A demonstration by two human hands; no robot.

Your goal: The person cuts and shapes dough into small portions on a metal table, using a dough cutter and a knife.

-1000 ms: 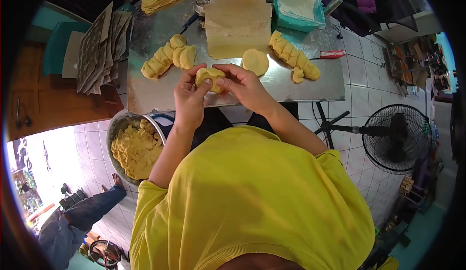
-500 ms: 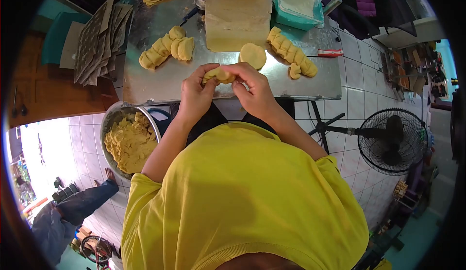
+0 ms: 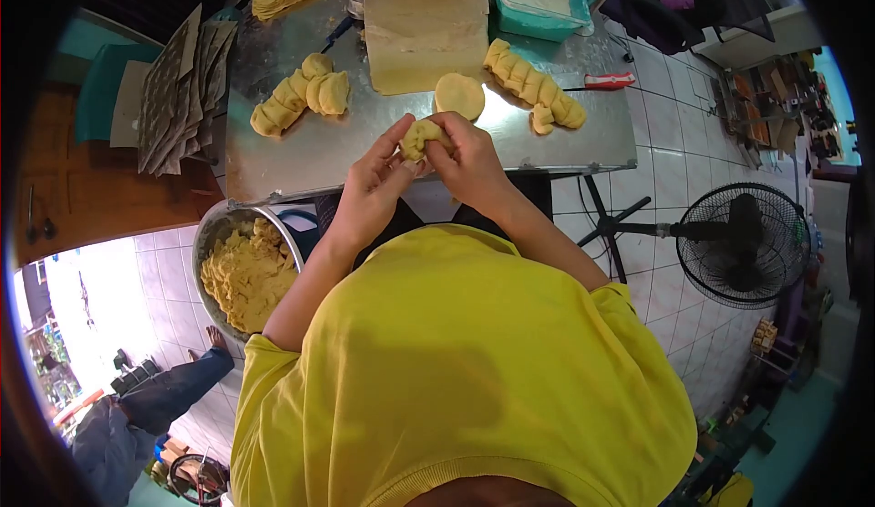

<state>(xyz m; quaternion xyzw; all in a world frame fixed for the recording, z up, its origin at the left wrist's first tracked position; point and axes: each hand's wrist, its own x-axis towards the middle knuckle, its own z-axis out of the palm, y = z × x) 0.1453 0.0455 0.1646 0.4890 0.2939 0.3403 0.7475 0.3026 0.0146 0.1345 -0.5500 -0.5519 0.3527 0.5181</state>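
Note:
A small lump of yellow dough (image 3: 420,139) is held between my two hands above the table's front edge. My left hand (image 3: 379,175) grips its left side, the fingers curled against it. From the right, my right hand (image 3: 468,156) presses on it with thumb and fingers. Just beyond my hands lies a flat round of dough (image 3: 459,96). A row of cut dough pieces (image 3: 299,95) rests to the left. Another row of dough pieces (image 3: 531,81) runs slantwise on the right, with one small piece beside its near end.
A red-handled knife (image 3: 609,80) lies at the table's right. Behind are a floured board (image 3: 427,37) and a teal tub of flour (image 3: 542,1). Below left stands a pot of dough (image 3: 244,274). A floor fan (image 3: 743,243) is right; a person's leg (image 3: 173,384) shows lower left.
The dough lump has been turned and bunched up between my fingers, showing a creased face. My left hand has shifted slightly lower. The whole view has shifted a little.

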